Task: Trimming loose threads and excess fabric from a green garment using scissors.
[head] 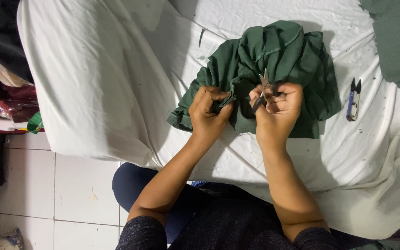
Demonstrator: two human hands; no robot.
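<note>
A dark green garment (274, 60) lies bunched in a loose heap on a white sheet, toward the far middle of the scene. Its cloth is gathered into many folds, with a stitched seam curving across its far top. Its near edge is pinched up at 2 spots, left and right of its middle.

A small pair of thread snips (265, 85) with silver blades stands nearly upright at the garment's near edge, its 2 pointed tips aimed far and resting against the green cloth.
</note>
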